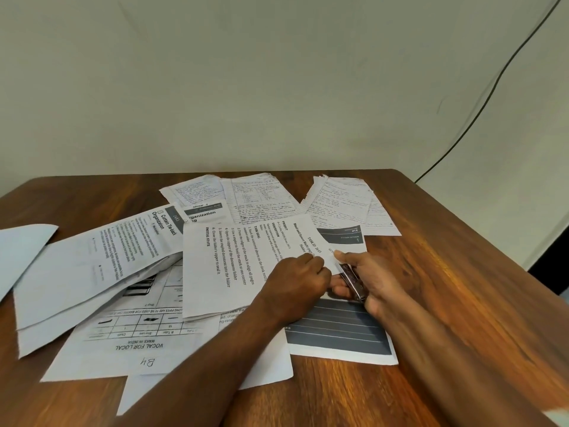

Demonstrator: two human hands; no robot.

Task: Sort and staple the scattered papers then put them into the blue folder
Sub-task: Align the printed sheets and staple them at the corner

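Paper like this is light, limp and slides easily, so the printed stack (pixel 221 266) at the middle of the table (pixel 446 272) wants pinning flat near its right corner. Left hand (pixel 295 282) presses there; right hand (pixel 369 282), its grip closed round the stapler (pixel 354 282), bites that corner.

Both forearms reach in from the lower edge and meet near the middle of the view. The left hand (pixel 297 280) lies knuckles up, its fingers (pixel 309 260) curled and pinching downward. The right hand (pixel 369 278) sits just beside it, touching it, fingers wrapped round a stapler (pixel 354 280), thumb stretched forward along the top.
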